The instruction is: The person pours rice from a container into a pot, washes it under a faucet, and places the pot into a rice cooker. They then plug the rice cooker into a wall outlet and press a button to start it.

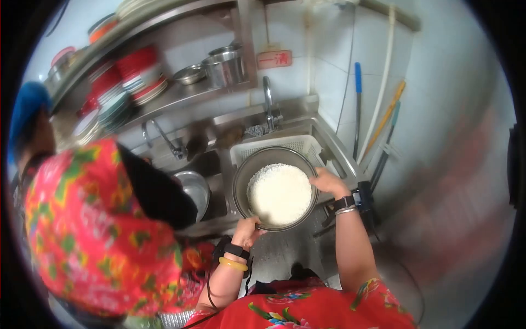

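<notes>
The left hand (247, 229) grips the near rim of a round grey metal bowl (241, 175), fingers curled over the edge. The right hand (327, 181) clasps the rim on the far right side. The bowl holds a flat heap of white rice (279, 194) and sits tilted towards the camera, above a white slotted plastic basket (307, 143) in the right basin of a stainless steel sink (329, 137).

At the far left stands another person in a red floral smock (93, 230) and a blue cap (27, 107), turned towards the sink. Above them a long steel wall shelf (181, 96) carries stacks of red and white plates (118, 88), a shallow steel dish (190, 74) and a tall steel pot (224, 66). Below the shelf a curved steel tap (164, 137) stands over the left basin, where a wide steel basin bowl (194, 189) lies partly hidden by the smock.

A black wrist strap (236, 251) and a yellow bangle (233, 264) sit on the left wrist. Behind the basket rises a second steel tap (268, 101), with a small red wall sign (274, 58) above it. The right wrist wears a black band (345, 203). Further right, a blue-handled pole (357, 77) and a yellow-handled pole (392, 107) lean against the white tiled wall.
</notes>
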Action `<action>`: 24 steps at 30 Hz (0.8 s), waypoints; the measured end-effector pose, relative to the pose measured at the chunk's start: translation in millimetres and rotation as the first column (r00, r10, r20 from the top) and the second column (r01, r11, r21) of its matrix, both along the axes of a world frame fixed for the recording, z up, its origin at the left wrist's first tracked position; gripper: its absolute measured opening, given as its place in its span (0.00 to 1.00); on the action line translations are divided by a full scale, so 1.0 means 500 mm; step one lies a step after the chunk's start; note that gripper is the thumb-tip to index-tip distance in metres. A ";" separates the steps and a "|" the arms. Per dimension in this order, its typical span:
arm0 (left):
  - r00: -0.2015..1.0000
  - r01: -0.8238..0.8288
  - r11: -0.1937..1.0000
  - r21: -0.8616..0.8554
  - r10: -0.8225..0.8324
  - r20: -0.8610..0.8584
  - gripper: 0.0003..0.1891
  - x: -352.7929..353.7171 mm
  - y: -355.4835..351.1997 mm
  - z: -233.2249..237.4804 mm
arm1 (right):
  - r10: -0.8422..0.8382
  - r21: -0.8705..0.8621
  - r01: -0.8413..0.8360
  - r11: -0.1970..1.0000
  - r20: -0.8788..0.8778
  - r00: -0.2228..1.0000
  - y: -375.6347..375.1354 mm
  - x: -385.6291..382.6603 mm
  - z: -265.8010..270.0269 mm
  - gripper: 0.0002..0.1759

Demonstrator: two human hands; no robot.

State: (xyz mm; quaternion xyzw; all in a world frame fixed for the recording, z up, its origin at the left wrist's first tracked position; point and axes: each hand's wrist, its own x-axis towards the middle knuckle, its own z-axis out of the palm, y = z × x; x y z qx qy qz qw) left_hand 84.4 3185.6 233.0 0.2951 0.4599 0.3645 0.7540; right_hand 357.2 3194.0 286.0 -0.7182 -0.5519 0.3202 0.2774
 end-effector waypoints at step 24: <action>0.919 0.038 0.938 0.344 0.102 -0.381 0.15 0.168 0.476 -0.138 | -0.319 0.318 0.227 0.920 0.277 0.906 1.031 0.246 -0.274 0.17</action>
